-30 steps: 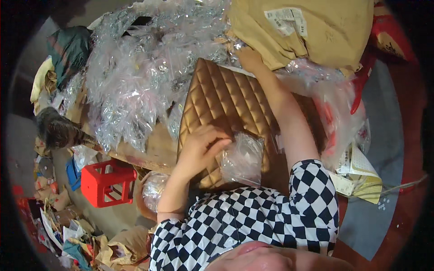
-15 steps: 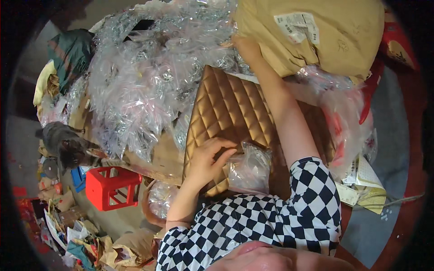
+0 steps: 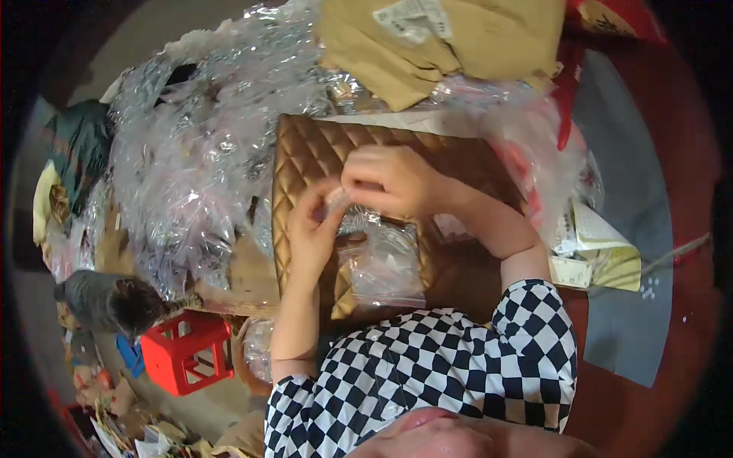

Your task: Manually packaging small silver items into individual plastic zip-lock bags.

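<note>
My left hand (image 3: 311, 227) and my right hand (image 3: 397, 183) meet above a brown quilted mat (image 3: 301, 164). Between the left thumb and fingers shows a small piece of clear plastic (image 3: 335, 201), apparently part of a bag. The right hand is bent into a pinch against the left fingertips; motion blurs it, and whatever it grips is hidden. Just below the hands, clear zip bags (image 3: 388, 271) lie on the mat close to my shirt. Another small clear packet (image 3: 452, 226) rests under my right forearm.
A large heap of clear plastic packets (image 3: 183, 183) spreads across the left. Beyond the mat lies a big tan sack (image 3: 473, 42). A red plastic stool (image 3: 187, 353) stands at lower left beside a grey cat (image 3: 114, 300). Papers (image 3: 607, 248) lie at right.
My right hand has come back from beside the tan sack to my left hand above the mat. The left hand has risen from the bags, its fingers closing. The whole view has shifted.
</note>
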The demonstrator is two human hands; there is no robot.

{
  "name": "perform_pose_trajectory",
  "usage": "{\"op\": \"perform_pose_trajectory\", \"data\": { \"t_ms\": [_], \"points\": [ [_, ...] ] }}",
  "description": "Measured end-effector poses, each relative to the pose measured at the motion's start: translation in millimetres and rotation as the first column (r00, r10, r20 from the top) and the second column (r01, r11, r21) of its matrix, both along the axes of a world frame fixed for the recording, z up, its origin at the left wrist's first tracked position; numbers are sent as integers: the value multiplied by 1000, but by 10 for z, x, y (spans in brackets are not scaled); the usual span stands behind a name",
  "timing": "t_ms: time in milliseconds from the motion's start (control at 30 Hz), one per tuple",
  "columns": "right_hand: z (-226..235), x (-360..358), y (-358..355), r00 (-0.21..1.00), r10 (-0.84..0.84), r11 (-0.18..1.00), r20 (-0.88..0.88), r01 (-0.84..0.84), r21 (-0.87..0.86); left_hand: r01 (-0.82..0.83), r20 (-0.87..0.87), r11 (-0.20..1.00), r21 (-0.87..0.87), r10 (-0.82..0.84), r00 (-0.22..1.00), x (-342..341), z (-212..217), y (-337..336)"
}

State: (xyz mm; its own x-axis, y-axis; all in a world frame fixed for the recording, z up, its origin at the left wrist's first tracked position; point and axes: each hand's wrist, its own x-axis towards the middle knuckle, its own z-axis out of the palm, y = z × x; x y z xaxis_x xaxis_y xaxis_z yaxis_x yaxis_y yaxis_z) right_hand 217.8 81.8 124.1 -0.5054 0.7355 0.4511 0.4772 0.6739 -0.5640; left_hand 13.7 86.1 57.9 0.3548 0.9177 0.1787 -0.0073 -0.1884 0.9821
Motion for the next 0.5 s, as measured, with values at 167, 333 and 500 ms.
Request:
{"op": "perform_pose_trajectory", "data": {
  "t_ms": [167,333,500],
  "points": [
    [-531,1164,243,848,-438,891,298,453,23,-3,27,988,-154,7,1000,-111,-231,-290],
    [-1153,2322,715,135,-928,360,346,563,744,-70,5,994,-90,71,997,-228,-257,-401],
    [-1269,2674,840,426,-846,532,320,631,565,-74,39,989,-124,80,996,-322,-238,-445]
  ]
}}
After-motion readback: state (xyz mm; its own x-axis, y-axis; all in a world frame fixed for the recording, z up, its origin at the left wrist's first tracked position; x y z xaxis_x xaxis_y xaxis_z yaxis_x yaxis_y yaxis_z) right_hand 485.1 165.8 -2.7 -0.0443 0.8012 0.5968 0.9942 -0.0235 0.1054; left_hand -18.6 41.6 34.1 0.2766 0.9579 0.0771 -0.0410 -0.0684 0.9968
